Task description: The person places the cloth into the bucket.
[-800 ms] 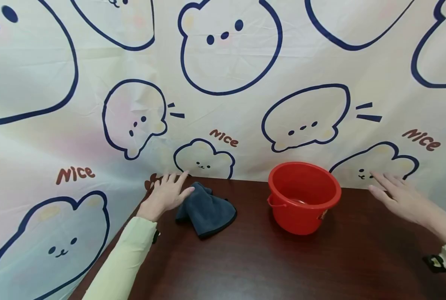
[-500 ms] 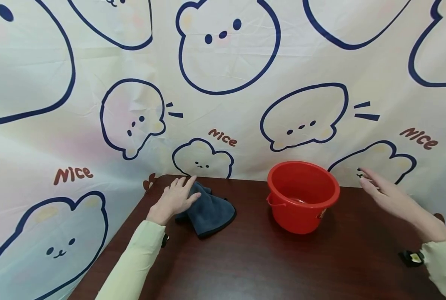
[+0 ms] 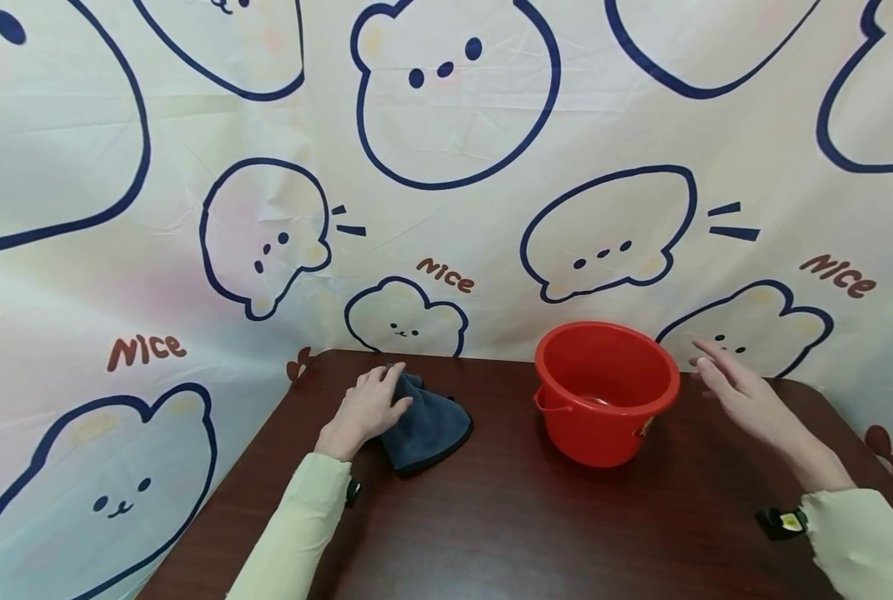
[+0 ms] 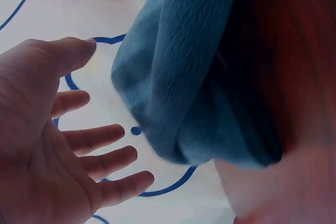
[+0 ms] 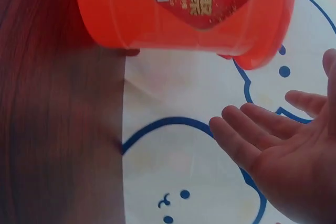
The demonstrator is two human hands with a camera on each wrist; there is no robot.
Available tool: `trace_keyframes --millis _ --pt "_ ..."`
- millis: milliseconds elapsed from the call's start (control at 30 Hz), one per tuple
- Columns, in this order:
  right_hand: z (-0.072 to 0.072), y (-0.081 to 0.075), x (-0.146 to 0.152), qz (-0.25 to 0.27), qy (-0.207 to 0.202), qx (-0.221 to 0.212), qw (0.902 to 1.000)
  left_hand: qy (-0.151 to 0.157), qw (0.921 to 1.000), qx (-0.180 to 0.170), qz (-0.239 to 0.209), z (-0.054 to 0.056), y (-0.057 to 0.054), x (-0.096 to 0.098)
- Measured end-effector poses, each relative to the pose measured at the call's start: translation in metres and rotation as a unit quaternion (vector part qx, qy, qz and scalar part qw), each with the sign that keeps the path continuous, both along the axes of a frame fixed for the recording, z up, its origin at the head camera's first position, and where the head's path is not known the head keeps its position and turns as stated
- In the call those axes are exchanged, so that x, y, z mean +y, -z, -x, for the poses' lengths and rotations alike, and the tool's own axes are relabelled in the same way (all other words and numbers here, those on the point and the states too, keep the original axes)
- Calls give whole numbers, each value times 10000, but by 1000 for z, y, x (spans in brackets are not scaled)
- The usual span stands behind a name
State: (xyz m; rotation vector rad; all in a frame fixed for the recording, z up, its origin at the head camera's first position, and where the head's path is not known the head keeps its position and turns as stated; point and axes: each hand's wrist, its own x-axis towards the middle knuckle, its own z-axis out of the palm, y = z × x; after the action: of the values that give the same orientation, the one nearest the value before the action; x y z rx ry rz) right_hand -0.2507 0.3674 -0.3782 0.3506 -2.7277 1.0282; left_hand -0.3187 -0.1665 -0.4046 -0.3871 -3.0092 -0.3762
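Observation:
A dark blue cloth (image 3: 427, 429) with a black edge lies crumpled on the brown table (image 3: 536, 533). Over its left part is my left hand (image 3: 367, 408), fingers spread; the left wrist view shows the palm apart from the cloth (image 4: 178, 66), nothing in it. A red bucket (image 3: 596, 437) stands upright to the right of the cloth, its handle down at the side. My right hand (image 3: 750, 404) hovers to the right of the bucket's rim, fingers extended. In the right wrist view that palm (image 5: 294, 166) holds nothing, near the bucket (image 5: 110, 14) with its label.
A white curtain (image 3: 446, 150) with bear drawings hangs behind and to the left of the table. The table's back edge runs right behind the bucket and cloth. A wrist strap with a small device (image 3: 784, 523) hangs under the right cuff.
My left hand has moved right, over the cloth. The right hand has come left towards the bucket. Cloth and bucket stay where they were.

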Motion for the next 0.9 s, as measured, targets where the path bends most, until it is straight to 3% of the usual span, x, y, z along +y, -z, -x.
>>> trace_keyframes --millis 300,500,733,900 --pt "0 14 -17 716 -72 -212 9972 -137 9980 -622 -59 2 20 4" --pt "1 19 -22 1245 -170 -413 9912 -21 9963 -850 102 3 22 4" --pt "1 24 -28 1684 117 -530 9842 -15 9907 -1298 414 0 22 8" --pt "2 26 -31 1909 177 -574 9798 15 9906 -1282 478 -4 22 11"
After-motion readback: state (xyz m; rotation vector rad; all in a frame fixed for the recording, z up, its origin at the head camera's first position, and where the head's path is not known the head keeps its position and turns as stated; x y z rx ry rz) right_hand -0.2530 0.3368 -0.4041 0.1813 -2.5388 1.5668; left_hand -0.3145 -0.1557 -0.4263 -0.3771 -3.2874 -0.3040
